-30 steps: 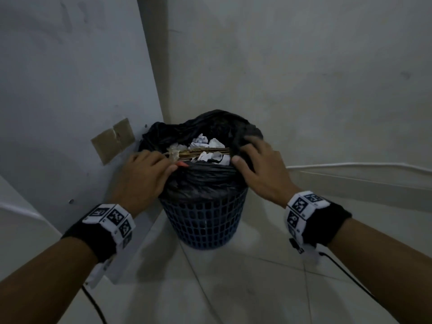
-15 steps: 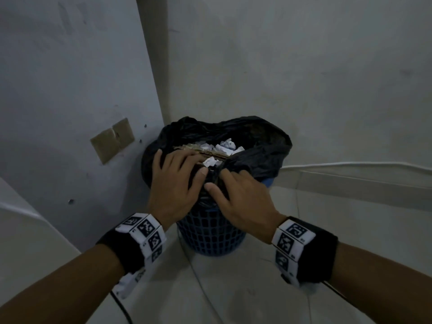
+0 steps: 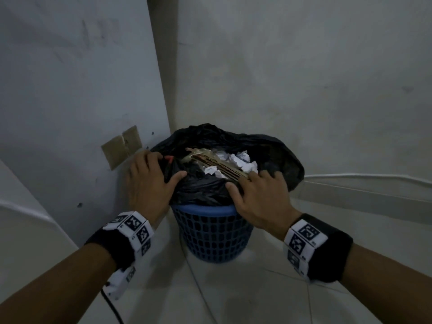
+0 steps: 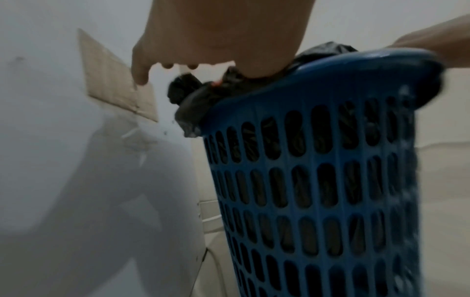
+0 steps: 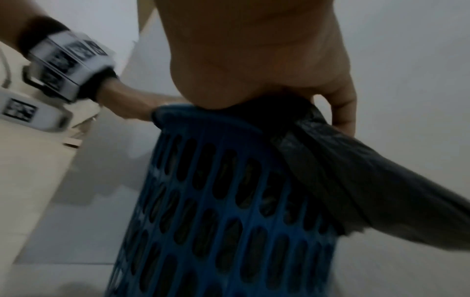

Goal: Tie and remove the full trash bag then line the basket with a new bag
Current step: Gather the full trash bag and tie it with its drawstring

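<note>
A blue slotted basket [image 3: 210,235] [image 4: 318,180] [image 5: 216,201] stands on the floor in a wall corner. Inside it sits a black trash bag [image 3: 205,190] [image 4: 193,104] [image 5: 356,170], filled with crumpled white paper [image 3: 238,160] and a strip of cardboard [image 3: 217,162]. The bag's front edge is off the rim, which shows bare blue. My left hand [image 3: 149,178] [image 4: 216,40] lies flat on the bag's left side, thumb spread onto the front. My right hand [image 3: 257,197] [image 5: 254,60] holds the bag's right front edge, fingers bent over it and thumb outside.
Two pale walls meet just behind the basket. A tan patch [image 3: 121,148] is stuck on the left wall close to my left hand. A white cable [image 3: 362,176] runs along the right wall's base. Pale floor tiles [image 3: 233,288] lie in front of the basket.
Both hands have slid apart from the bag's front centre to its left and right sides. The bag's front edge has come up off the basket rim.
</note>
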Motion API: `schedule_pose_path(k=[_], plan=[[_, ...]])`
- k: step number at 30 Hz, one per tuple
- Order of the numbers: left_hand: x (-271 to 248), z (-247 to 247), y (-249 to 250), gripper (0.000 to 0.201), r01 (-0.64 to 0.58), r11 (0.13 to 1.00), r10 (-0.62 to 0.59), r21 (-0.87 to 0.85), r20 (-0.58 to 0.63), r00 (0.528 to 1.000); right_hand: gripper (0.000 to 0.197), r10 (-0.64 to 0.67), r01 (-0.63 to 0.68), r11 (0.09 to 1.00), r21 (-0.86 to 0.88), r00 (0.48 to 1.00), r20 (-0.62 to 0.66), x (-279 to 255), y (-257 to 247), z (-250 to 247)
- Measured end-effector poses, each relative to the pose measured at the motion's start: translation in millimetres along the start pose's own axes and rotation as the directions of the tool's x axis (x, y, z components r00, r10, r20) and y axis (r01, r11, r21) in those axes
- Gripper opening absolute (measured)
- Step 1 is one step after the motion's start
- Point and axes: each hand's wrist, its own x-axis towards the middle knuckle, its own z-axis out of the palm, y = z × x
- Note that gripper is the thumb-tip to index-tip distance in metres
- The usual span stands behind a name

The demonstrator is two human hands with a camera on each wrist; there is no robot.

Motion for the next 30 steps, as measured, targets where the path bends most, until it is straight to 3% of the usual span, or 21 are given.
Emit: schedule_pose_path(k=[5, 8, 12, 17, 20, 22, 25, 28, 30], plan=[[11.8, -5.2, 0.9, 0.067, 0.127, 0.986, -0.107, -0.111, 0.172, 0.979, 0.061, -0.087, 0.086, 0.996, -0.022, 0.996, -0.015, -10.5, -25.8, -18.2], [15.2, -8.3, 11.6, 0.069, 0.183, 0.970, -0.147, -0.161, 0.216, 0.965, 0.049, -0.197, 0.204, 0.976, 0.072, 0.976, -0.092, -10.9, -26.8, -34.8], [20.1, -12.1, 22.7, 0.042, 0.112, 0.990, -0.092, -0.079, 0.221, 0.971, 0.054, -0.127, 0.114, 0.974, 0.198, 0.990, 0.057, -3.1, -20.9, -51.5], [29.9, -13.5, 33.5, 0.018, 0.135, 0.911, -0.054, -0.390, 0.211, 0.976, 0.060, -0.030, 0.018, 0.991, 0.135, 0.995, 0.093, 15.8, -9.5, -52.9], [32.5, -18.3, 42.8, 0.008, 0.179, 0.799, -0.082, -0.574, 0.191, 0.978, 0.060, -0.009, -0.007, 0.979, 0.202, 0.997, 0.076, 30.5, -4.0, -47.5], [32.6, -23.5, 48.1, 0.013, 0.124, 0.761, -0.049, -0.636, 0.134, 0.990, 0.054, 0.003, -0.025, 0.953, 0.301, 0.997, 0.071, 39.0, -4.8, -41.1], [31.9, -33.1, 55.3, 0.017, 0.016, 0.753, 0.051, -0.657, 0.083, 0.995, 0.053, -0.008, -0.057, 0.783, 0.619, 0.995, 0.102, 48.9, -10.3, -37.8], [34.5, -44.9, 57.2, 0.015, -0.054, 0.774, 0.137, -0.631, 0.083, 0.987, 0.081, -0.101, 0.010, 0.510, 0.860, 0.994, 0.049, 55.9, -20.1, -45.9], [38.1, -54.3, 56.3, 0.018, -0.127, 0.816, 0.199, -0.564, 0.068, 0.978, 0.096, -0.170, 0.035, 0.395, 0.918, 0.985, 0.036, 60.9, -26.4, -54.2]])
